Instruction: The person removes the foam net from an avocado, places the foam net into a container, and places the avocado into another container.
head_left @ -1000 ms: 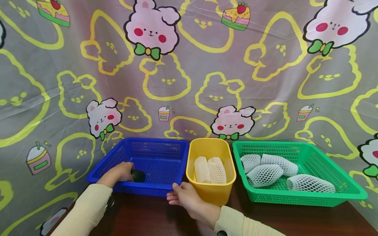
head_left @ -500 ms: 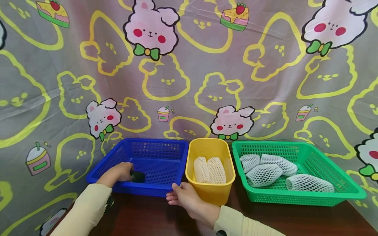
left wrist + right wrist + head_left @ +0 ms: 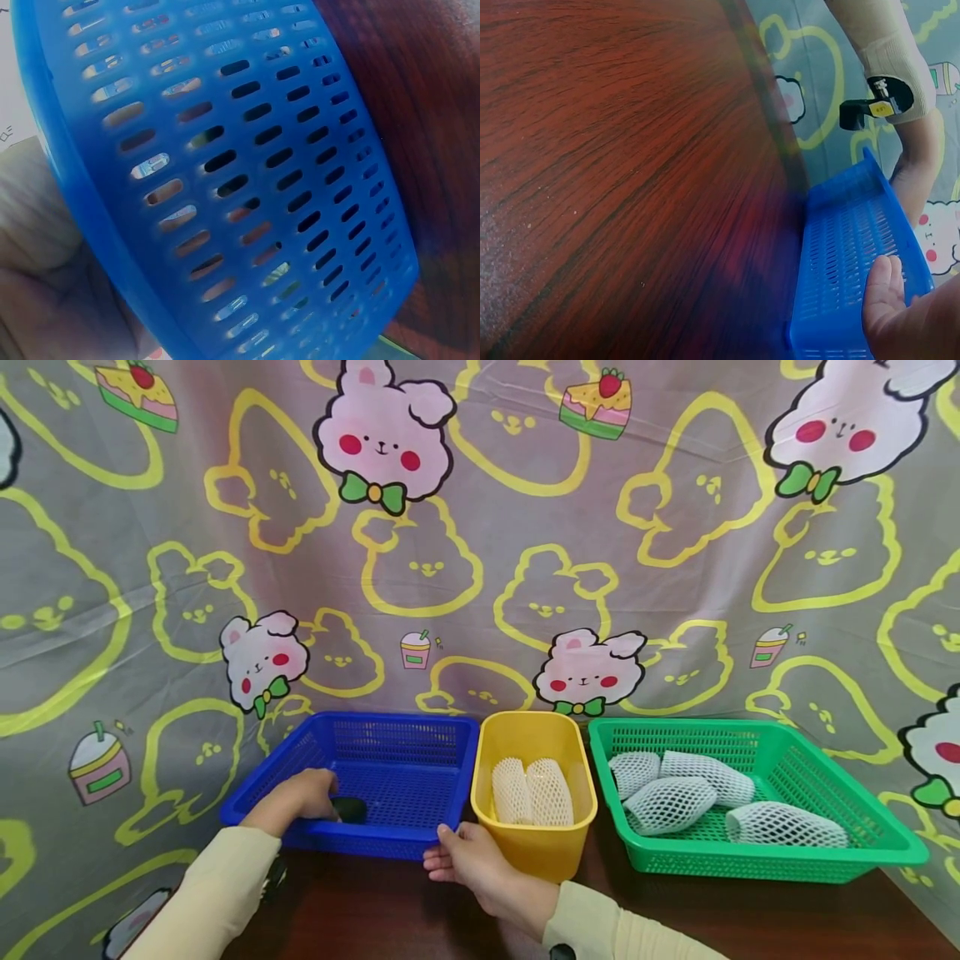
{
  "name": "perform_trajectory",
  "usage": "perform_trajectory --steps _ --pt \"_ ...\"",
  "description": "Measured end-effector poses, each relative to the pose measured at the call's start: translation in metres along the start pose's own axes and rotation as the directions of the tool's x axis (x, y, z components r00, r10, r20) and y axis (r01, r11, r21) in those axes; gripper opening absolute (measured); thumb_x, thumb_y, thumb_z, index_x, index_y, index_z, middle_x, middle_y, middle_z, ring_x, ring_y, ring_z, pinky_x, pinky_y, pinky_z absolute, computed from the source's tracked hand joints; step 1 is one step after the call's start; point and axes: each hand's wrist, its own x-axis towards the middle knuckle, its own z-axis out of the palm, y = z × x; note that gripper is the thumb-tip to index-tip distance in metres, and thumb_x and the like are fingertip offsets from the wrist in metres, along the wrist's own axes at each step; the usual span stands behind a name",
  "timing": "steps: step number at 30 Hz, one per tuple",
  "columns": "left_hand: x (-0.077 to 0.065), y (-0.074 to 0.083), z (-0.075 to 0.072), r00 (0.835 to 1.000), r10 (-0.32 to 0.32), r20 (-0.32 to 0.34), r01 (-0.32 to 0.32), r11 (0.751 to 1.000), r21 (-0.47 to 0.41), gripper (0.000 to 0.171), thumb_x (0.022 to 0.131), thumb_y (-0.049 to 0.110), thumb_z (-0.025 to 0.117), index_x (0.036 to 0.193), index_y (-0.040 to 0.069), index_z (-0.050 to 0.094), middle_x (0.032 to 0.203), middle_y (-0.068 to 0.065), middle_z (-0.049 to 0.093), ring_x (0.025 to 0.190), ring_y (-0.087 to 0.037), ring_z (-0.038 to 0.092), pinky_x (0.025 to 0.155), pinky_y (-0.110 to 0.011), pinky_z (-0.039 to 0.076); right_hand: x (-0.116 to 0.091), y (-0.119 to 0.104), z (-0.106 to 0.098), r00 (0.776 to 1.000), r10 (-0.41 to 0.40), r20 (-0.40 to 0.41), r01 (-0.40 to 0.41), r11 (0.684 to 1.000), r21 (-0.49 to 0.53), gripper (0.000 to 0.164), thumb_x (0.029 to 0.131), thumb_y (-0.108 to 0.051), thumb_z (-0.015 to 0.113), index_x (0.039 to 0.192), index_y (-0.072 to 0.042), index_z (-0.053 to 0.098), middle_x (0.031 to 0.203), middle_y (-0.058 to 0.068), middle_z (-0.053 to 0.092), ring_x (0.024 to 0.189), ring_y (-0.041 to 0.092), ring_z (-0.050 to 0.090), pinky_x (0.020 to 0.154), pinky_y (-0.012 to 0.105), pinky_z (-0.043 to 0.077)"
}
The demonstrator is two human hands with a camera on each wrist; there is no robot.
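Note:
My left hand [image 3: 309,793] reaches over the front left side of a blue slatted basket [image 3: 405,781], its fingers down inside. A dark green, rounded thing [image 3: 351,810] lies on the basket's floor right by those fingers. In the left wrist view, the palm [image 3: 45,277] shows beyond the basket's rim, and the wall hides most of the fingers. I cannot tell whether they hold the dark thing. At the basket's front right corner is my right hand [image 3: 476,864], thumb at the rim and fingers fairly straight along the outer wall; the right wrist view shows this hand [image 3: 892,307] against the corner.
A yellow bin [image 3: 536,852] with two cream foam-net sleeves [image 3: 550,793] stands right of the blue basket. Beyond it, a green basket [image 3: 765,864] holds several white foam-net-covered things [image 3: 671,806]. All stand on a dark wooden table [image 3: 360,910] before a patterned curtain [image 3: 480,527].
My left hand has shifted slightly up and left, and the dark green thing shows a little lower beside its fingers. My right hand stays at the basket's corner.

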Motion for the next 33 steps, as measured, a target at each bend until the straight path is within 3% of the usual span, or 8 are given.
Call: perform_trajectory --steps 8,19,25,33 --pt "-0.002 -0.001 0.004 0.999 -0.018 -0.044 0.019 1.0 0.01 0.046 0.071 0.025 0.086 0.102 -0.001 0.065 0.101 -0.018 0.065 0.093 -0.039 0.061 0.077 -0.054 0.049 -0.003 -0.001 -0.004 1.0 -0.018 0.011 0.018 1.0 -0.017 0.021 0.103 -0.014 0.048 0.086 -0.001 0.05 0.076 0.012 0.065 0.063 0.015 0.062 0.064 0.034 0.057" --pt "-0.011 0.002 0.0 0.994 -0.03 -0.11 0.032 0.999 0.014 0.047 0.073 0.029 0.086 0.104 0.0 0.065 0.101 -0.017 0.065 0.09 -0.039 0.062 0.074 -0.055 0.049 -0.017 -0.013 -0.021 0.99 0.044 0.137 -0.027 0.991 -0.13 0.028 0.103 -0.018 0.047 0.099 0.009 0.054 0.076 0.012 0.065 0.064 0.016 0.062 0.064 0.035 0.057" --pt "-0.017 0.013 -0.001 0.989 0.01 -0.15 -0.006 1.0 0.024 0.047 0.075 0.03 0.084 0.106 0.001 0.065 0.1 -0.016 0.066 0.09 -0.039 0.062 0.073 -0.054 0.05 -0.029 -0.024 -0.03 0.975 0.059 0.216 -0.022 0.985 -0.17 0.026 0.103 -0.02 0.049 0.095 0.004 0.057 0.075 0.011 0.065 0.065 0.016 0.063 0.063 0.035 0.057" --pt "-0.025 0.038 0.001 0.969 0.094 -0.227 -0.09 0.996 0.029 0.043 0.075 0.032 0.084 0.104 0.005 0.066 0.09 -0.007 0.065 0.08 -0.029 0.063 0.067 -0.048 0.051 -0.038 -0.043 -0.047 0.951 -0.011 0.309 0.084 0.972 -0.222 0.023 0.102 -0.017 0.052 0.095 0.005 0.058 0.082 0.015 0.066 0.073 0.022 0.066 0.068 0.04 0.057"
